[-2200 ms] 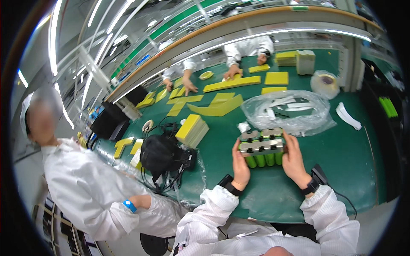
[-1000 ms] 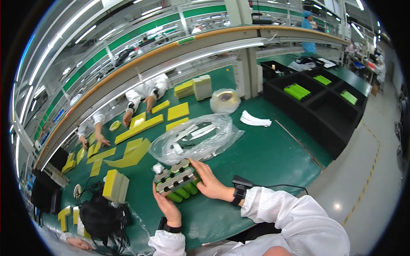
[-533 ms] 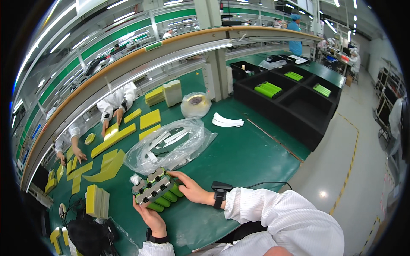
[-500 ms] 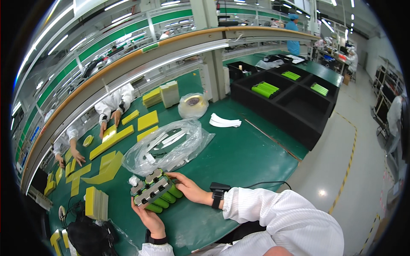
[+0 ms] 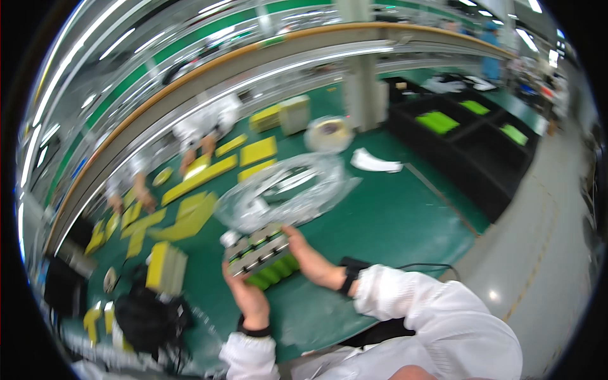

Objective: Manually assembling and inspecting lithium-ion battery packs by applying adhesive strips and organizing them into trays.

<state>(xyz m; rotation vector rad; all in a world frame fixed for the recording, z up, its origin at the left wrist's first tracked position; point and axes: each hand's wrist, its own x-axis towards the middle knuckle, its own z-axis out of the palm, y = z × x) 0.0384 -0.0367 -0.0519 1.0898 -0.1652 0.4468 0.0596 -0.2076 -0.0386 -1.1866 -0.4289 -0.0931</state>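
Observation:
Between my two hands is a battery pack [image 5: 269, 259], made of green cylindrical cells with grey metal strips across the top. My left hand [image 5: 248, 297] grips its near left end, and my right hand [image 5: 310, 256] holds its right side. The pack is tilted, its metal-stripped face turned up and its green cells showing on the near side. A small crumpled white piece [image 5: 229, 239] lies by the pack's far left corner. Just beyond is a clear plastic bag [image 5: 288, 196] with white strips in it. Motion blurs the picture.
A black divided tray [image 5: 437, 161] with green battery packs stands at the back right. Yellow sheets [image 5: 193, 215] and a yellow block stack [image 5: 166, 269] lie on the left. A tape roll [image 5: 329, 134] and white strips [image 5: 375, 161] lie farther back. Co-workers' hands [image 5: 199, 152] handle yellow pieces across the table.
The whole view has shifted, so the scene sits farther right and is blurred. Both hands still hold the battery pack, which has turned to show more of its metal-stripped top.

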